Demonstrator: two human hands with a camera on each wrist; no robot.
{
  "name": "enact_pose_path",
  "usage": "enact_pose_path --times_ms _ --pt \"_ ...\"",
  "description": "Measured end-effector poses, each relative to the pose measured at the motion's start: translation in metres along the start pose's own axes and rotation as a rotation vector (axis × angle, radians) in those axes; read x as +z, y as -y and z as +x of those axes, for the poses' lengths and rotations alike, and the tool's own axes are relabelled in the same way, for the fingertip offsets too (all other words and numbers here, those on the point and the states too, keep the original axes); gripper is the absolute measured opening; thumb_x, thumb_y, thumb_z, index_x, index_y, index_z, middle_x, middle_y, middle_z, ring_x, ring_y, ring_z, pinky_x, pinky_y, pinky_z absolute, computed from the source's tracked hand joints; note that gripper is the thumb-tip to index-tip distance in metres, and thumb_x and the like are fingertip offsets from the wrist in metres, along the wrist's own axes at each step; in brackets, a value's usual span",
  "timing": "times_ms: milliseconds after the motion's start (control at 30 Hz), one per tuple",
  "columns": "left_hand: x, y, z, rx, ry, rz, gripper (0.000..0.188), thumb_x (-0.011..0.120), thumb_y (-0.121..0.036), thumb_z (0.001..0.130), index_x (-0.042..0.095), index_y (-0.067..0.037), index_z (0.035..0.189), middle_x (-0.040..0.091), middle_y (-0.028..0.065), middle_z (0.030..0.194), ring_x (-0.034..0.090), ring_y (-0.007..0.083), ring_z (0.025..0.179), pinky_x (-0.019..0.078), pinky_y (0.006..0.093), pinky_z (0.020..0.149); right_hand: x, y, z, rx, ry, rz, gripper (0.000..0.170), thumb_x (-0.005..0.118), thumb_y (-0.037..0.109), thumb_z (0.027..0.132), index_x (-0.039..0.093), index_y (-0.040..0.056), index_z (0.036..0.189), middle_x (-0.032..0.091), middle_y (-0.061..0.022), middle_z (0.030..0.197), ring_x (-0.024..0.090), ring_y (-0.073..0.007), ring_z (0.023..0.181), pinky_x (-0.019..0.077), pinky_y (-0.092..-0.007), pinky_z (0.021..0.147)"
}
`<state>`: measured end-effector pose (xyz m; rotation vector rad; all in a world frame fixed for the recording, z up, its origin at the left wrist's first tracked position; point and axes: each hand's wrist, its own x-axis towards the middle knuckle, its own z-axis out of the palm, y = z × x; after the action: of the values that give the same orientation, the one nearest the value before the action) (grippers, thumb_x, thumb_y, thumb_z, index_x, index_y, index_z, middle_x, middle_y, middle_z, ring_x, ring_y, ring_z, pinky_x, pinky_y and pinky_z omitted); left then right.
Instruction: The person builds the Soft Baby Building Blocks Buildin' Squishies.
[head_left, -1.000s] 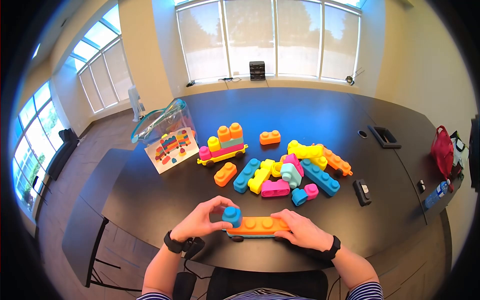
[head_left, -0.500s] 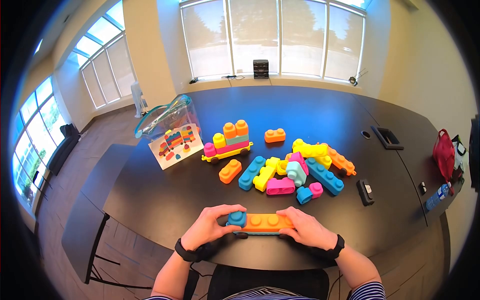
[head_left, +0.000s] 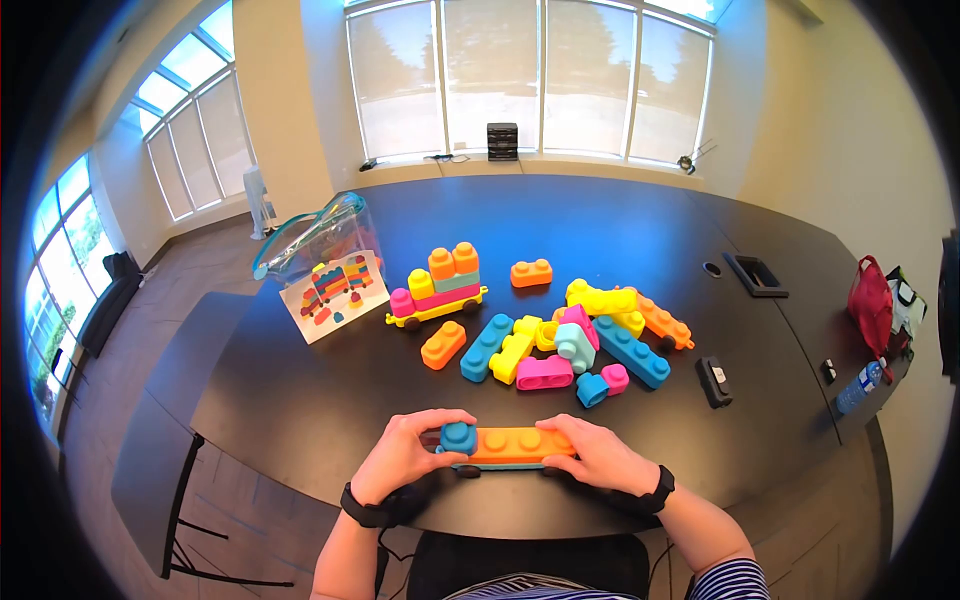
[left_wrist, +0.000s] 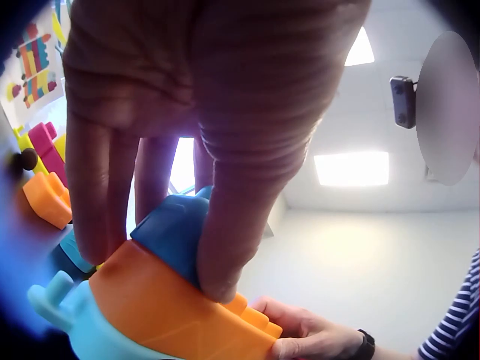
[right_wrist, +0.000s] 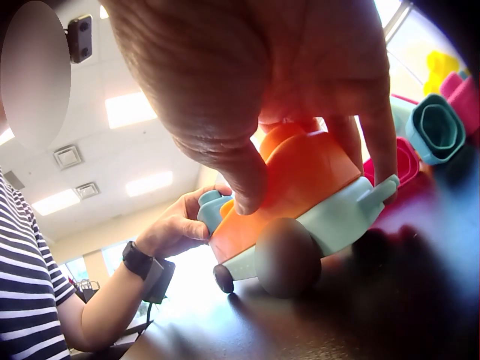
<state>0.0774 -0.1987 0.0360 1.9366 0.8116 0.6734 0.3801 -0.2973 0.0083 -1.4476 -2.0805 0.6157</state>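
A long orange block lies along a light blue wheeled base near the table's front edge. My left hand pinches a small dark blue block seated on the orange block's left end; in the left wrist view the thumb lies against that blue block. At the other end my right hand grips the orange block between thumb and fingers. Dark wheels show under the light blue base in the right wrist view.
Beyond the hands lies a pile of loose blocks. A yellow-based block car stands at the back left, beside a picture card and a clear bag. A black device and a bottle are on the right.
The dark blue block has come down from a raised, tilted position onto the orange block's left end. The left hand still pinches it, and the right hand has kept its grip.
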Motion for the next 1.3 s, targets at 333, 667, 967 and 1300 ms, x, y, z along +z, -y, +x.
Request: enact_pose_path --times_ms 333,667,967,1300 --pt "-0.001 0.001 -0.002 0.022 -0.016 0.04 0.047 0.087 0.001 0.08 0.072 -0.01 0.124 0.077 0.0057 0.117 0.076 0.0224 0.106 0.062 0.0366 0.099 -0.058 -0.015 0.033 -0.042 0.099 0.01 0.038 0.076 0.026 0.099 0.069 0.0057 0.129 0.071 -0.0145 0.126 0.067 -0.0343 0.117 0.0536 -0.0435 0.1" --pt "-0.005 -0.003 -0.003 0.059 -0.009 0.053 0.047 0.088 -0.003 0.081 0.072 -0.01 0.124 0.077 0.0065 0.117 0.075 0.0239 0.106 0.0622 0.0366 0.098 -0.13 -0.14 0.115 0.093 -0.345 -0.816 0.046 0.069 0.001 0.087 0.067 0.0133 0.132 0.07 -0.0089 0.126 0.065 -0.0333 0.122 0.0568 -0.0456 0.098" --pt "-0.004 0.0 -0.003 0.125 -0.02 0.097 0.049 0.088 -0.004 0.081 0.071 -0.01 0.126 0.076 0.0083 0.118 0.075 0.0282 0.105 0.0624 0.0382 0.097 -0.135 -0.149 0.111 0.163 -0.307 -0.8 0.049 0.072 0.0 0.087 0.067 0.0115 0.134 0.07 -0.0131 0.121 0.068 -0.0343 0.114 0.0574 -0.0456 0.096" --pt "0.003 0.008 0.002 0.097 -0.04 0.111 0.049 0.091 -0.008 0.078 0.07 -0.005 0.122 0.078 0.0115 0.107 0.078 0.0298 0.1 0.0626 0.0369 0.097 -0.081 0.016 0.021 -0.159 0.013 0.023 0.062 0.072 0.0 0.092 0.058 0.0098 0.152 0.07 -0.0162 0.135 0.069 -0.0321 0.116 0.0553 -0.0395 0.101"
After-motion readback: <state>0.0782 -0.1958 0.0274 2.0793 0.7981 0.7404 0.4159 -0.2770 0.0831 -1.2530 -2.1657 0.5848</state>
